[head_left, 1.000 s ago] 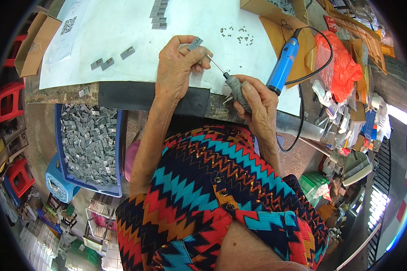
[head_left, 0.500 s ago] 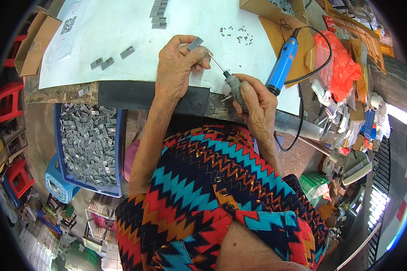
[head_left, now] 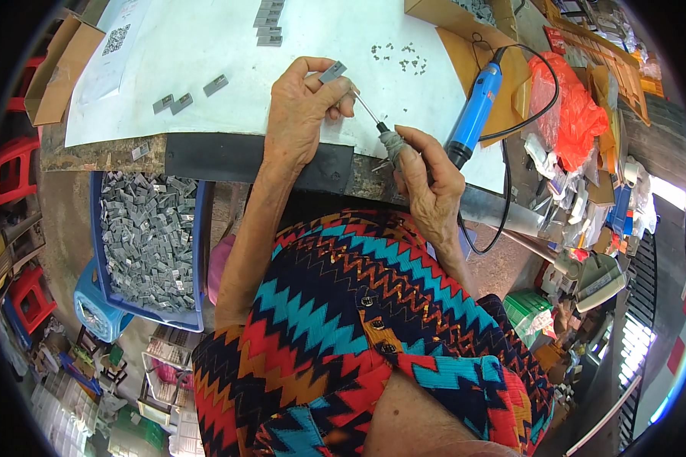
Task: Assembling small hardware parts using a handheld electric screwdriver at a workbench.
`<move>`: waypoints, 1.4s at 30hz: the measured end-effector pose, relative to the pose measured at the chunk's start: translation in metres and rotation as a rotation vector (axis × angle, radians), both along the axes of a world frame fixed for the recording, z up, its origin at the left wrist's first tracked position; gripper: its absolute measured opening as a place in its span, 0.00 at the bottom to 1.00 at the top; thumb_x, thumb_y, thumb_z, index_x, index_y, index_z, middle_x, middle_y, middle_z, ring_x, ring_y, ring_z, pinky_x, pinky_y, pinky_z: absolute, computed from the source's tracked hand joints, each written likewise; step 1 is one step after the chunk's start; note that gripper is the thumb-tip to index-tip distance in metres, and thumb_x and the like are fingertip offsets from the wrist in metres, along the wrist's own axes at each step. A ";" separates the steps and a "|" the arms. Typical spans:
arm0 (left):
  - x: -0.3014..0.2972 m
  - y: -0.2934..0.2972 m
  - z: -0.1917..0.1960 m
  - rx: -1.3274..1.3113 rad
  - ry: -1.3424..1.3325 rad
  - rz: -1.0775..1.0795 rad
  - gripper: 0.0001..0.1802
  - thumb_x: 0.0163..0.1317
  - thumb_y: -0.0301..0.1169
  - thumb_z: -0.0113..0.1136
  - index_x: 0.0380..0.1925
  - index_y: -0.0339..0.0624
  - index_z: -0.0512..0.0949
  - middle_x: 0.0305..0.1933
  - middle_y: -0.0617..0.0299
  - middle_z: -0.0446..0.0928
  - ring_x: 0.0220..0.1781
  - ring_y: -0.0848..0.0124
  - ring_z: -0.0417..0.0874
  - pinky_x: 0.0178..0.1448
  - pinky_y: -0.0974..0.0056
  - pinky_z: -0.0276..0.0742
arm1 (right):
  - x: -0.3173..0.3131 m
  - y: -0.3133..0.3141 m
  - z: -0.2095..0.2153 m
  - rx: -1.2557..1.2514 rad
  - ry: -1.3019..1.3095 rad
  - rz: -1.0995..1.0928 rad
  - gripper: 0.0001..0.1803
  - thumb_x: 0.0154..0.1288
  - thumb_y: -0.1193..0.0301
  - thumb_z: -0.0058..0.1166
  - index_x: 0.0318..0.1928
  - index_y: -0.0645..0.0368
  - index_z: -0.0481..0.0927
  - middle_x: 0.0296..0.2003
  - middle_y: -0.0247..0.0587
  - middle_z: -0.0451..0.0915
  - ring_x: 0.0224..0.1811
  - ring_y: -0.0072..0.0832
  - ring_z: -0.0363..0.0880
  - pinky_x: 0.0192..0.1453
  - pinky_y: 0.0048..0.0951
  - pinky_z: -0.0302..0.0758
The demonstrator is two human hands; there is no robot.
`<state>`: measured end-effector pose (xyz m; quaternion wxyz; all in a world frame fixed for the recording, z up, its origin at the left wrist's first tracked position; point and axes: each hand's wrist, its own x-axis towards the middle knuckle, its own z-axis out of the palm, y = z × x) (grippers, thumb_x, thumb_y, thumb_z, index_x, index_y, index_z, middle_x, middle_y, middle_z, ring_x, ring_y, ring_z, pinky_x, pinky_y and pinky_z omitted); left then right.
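Between the thumb and fingers of my left hand (head_left: 299,114) is a small grey rectangular block (head_left: 333,71), held above the white-covered tabletop. My right hand (head_left: 432,179) is closed round a screwdriver (head_left: 391,140) whose handle is wrapped in grey material. Its thin metal shaft slants up and left, with the tip end beside my left fingertips. Whether the tip touches anything is hidden by those fingers. Several tiny dark screws or similar bits (head_left: 404,61) lie scattered on the white sheet beyond my hands.
Three loose blocks (head_left: 181,103) lie at left, and a row of blocks (head_left: 268,39) farther back. A blue corded power screwdriver (head_left: 476,107) rests at right near a cardboard box (head_left: 465,21). Below the table's left edge, a blue bin (head_left: 203,251) holds many similar blocks.
My right hand has shifted slightly left, its thumb and fingers moved round the screwdriver handle and covering more of it. The left hand and block stay nearly in place.
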<state>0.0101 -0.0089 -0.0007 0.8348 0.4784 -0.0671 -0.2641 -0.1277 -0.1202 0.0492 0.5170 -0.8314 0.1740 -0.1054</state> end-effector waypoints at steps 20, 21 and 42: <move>-0.001 -0.001 0.000 0.012 -0.003 -0.022 0.13 0.54 0.24 0.57 0.39 0.30 0.69 0.24 0.56 0.76 0.21 0.79 0.73 0.24 0.76 0.64 | -0.001 -0.003 -0.003 0.005 -0.004 0.008 0.15 0.67 0.69 0.44 0.49 0.64 0.73 0.21 0.27 0.69 0.19 0.11 0.61 0.21 0.14 0.57; -0.001 -0.001 0.000 0.012 -0.005 -0.021 0.13 0.54 0.24 0.57 0.39 0.30 0.69 0.24 0.56 0.76 0.21 0.79 0.73 0.24 0.76 0.64 | -0.001 -0.003 -0.003 0.005 -0.006 0.008 0.15 0.67 0.69 0.44 0.49 0.64 0.73 0.21 0.27 0.69 0.19 0.11 0.61 0.21 0.14 0.57; -0.001 0.002 0.000 0.063 0.004 -0.098 0.12 0.59 0.25 0.54 0.41 0.33 0.67 0.30 0.56 0.77 0.23 0.79 0.73 0.25 0.77 0.67 | 0.003 0.002 0.009 0.487 0.134 -0.086 0.17 0.64 0.67 0.47 0.50 0.64 0.73 0.28 0.34 0.74 0.18 0.14 0.64 0.16 0.13 0.53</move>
